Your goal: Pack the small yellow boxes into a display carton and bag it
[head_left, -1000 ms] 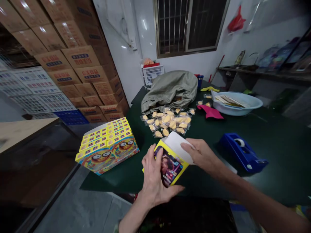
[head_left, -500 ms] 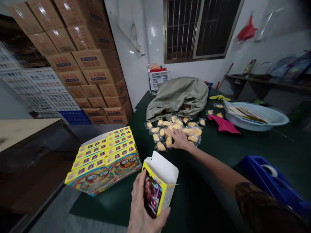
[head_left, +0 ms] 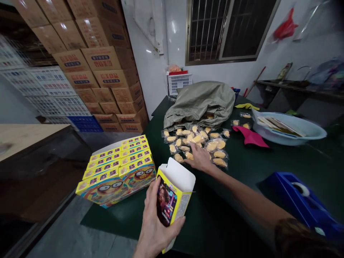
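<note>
My left hand (head_left: pixel 158 222) is wrapped round a yellow carton (head_left: pixel 176 200), tilted, with its white flaps standing open at the top. Beyond it, my right hand (head_left: pixel 200 157) reaches into the spread of small clear-wrapped yellow pieces (head_left: pixel 197 139) on the dark green table (head_left: pixel 215 215). Its fingertips touch or hover over the pieces; whether they grip one is hidden. Left of the carton stands a display box (head_left: pixel 115 190) packed with yellow cartons in rows. Behind the pieces lies a grey-green cloth sack (head_left: pixel 204 98) with some pieces at its mouth.
A blue tape dispenser (head_left: pixel 301 204) sits at the right. A light blue basin (head_left: pixel 314 132) holding flat cards and a pink cloth (head_left: pixel 249 137) lie behind it. Stacked brown boxes (head_left: pixel 102 61) stand at the back left, near a wooden table (head_left: pixel 27 138).
The view has shifted slightly. My right hand has moved a little among the wrapped pieces, and some of them have shifted. My left hand still holds the carton.
</note>
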A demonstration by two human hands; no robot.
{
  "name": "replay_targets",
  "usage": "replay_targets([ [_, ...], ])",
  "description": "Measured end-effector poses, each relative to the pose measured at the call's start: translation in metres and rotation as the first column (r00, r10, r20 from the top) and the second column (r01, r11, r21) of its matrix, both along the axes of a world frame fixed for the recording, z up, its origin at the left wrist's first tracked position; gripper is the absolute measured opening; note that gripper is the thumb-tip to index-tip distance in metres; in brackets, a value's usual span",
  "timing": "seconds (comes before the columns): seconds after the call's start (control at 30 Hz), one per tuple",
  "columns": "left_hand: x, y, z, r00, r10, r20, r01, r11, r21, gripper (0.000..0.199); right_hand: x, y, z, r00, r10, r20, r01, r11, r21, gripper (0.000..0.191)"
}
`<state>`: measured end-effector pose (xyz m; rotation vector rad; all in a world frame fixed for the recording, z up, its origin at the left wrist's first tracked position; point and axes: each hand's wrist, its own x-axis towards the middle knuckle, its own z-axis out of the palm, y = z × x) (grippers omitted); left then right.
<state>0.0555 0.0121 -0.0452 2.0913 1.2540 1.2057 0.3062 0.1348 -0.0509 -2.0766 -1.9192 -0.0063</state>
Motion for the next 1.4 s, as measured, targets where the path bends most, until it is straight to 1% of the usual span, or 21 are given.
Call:
replay_targets([
  [0.07,0.0,-0.004,-0.001,1.0,0.019,0.008,-0.019,1.0,0.006,0.096,-0.01,0.008,-0.004,0.992,0.023,-0.127,-0.022,1.0,0.004,0.067],
  [0.13,-0.002,-0.006,-0.001,1.0,0.027,-0.006,-0.027,1.0,0.007,0.095,-0.014,0.017,-0.008,0.967,0.02,-0.253,-0.017,1.0,0.013,0.047],
  [0.27,-0.008,-0.003,0.002,0.992,0.063,-0.112,-0.058,0.997,0.047,0.097,0.006,0.024,0.001,0.861,-0.005,-0.509,0.017,1.0,0.02,0.031],
  [0.37,-0.004,0.004,0.006,0.964,0.163,-0.212,-0.138,0.982,0.127,0.097,0.033,0.003,0.032,0.728,0.006,-0.685,-0.011,1.0,-0.003,0.035],
  [0.47,0.011,0.01,0.012,0.922,0.227,-0.312,-0.159,0.96,0.23,0.096,0.049,-0.041,0.078,0.554,0.081,-0.828,-0.133,0.991,0.008,0.038],
  [0.5,0.017,0.012,0.014,0.912,0.231,-0.339,-0.144,0.954,0.262,0.096,0.05,-0.057,0.093,0.396,0.111,-0.912,-0.228,0.974,0.02,0.039],
  [0.53,0.023,0.013,0.016,0.906,0.229,-0.355,-0.126,0.949,0.29,0.095,0.048,-0.073,0.106,0.285,0.107,-0.953,-0.33,0.944,0.007,0.041],
  [0.57,0.028,0.013,0.018,0.906,0.221,-0.36,-0.105,0.944,0.314,0.094,0.044,-0.087,0.117,0.248,0.073,-0.966,-0.411,0.911,-0.037,0.043],
  [0.6,0.032,0.012,0.02,0.91,0.205,-0.359,-0.078,0.938,0.337,0.093,0.038,-0.098,0.125,0.27,0.032,-0.962,-0.451,0.887,-0.097,0.043],
  [0.67,0.037,0.009,0.021,0.923,0.176,-0.342,-0.031,0.92,0.39,0.091,0.027,-0.111,0.131,0.423,-0.01,-0.906,-0.434,0.876,-0.212,0.041],
  [0.77,0.038,0.0,0.02,0.934,0.155,-0.323,0.003,0.898,0.441,0.088,0.02,-0.113,0.126,0.644,-0.017,-0.765,-0.355,0.879,-0.318,0.033],
  [0.83,0.037,-0.006,0.019,0.932,0.137,-0.335,0.023,0.901,0.434,0.087,0.016,-0.111,0.124,0.771,0.051,-0.635,-0.366,0.851,-0.376,0.024],
  [0.93,0.039,-0.012,0.018,0.933,0.118,-0.341,0.032,0.914,0.405,0.088,0.001,-0.112,0.13,0.915,0.274,-0.294,-0.377,0.84,-0.389,0.022],
  [1.0,0.039,-0.014,0.018,0.95,0.115,-0.29,-0.002,0.932,0.363,0.093,-0.015,-0.116,0.136,0.932,0.34,-0.127,-0.362,0.891,-0.274,0.025],
  [1.03,0.039,-0.015,0.017,0.961,0.112,-0.252,-0.024,0.945,0.326,0.095,-0.022,-0.118,0.138,0.93,0.345,-0.128,-0.365,0.912,-0.188,0.027],
  [1.07,0.037,-0.016,0.016,0.971,0.108,-0.213,-0.045,0.959,0.281,0.097,-0.027,-0.121,0.139,0.914,0.361,-0.185,-0.383,0.918,-0.103,0.035],
  [1.13,0.033,-0.019,0.013,0.981,0.118,-0.156,-0.086,0.976,0.2,0.1,-0.033,-0.126,0.137,0.823,0.431,-0.369,-0.452,0.891,0.032,0.065],
  [1.2,0.026,-0.021,0.009,0.978,0.159,-0.133,-0.137,0.978,0.159,0.101,-0.033,-0.131,0.132,0.718,0.49,-0.494,-0.511,0.853,0.105,0.075],
  [1.27,0.021,-0.024,0.006,0.974,0.183,-0.132,-0.163,0.976,0.146,0.1,-0.033,-0.133,0.125,0.699,0.508,-0.503,-0.509,0.848,0.149,0.06],
  [1.33,0.018,-0.028,0.003,0.974,0.17,-0.148,-0.149,0.978,0.145,0.099,-0.036,-0.133,0.12,0.747,0.502,-0.435,-0.484,0.86,0.161,0.04],
  [1.4,0.017,-0.033,0.001,0.974,0.157,-0.165,-0.133,0.98,0.15,0.098,-0.044,-0.128,0.117,0.806,0.492,-0.329,-0.484,0.868,0.112,0.022],
])
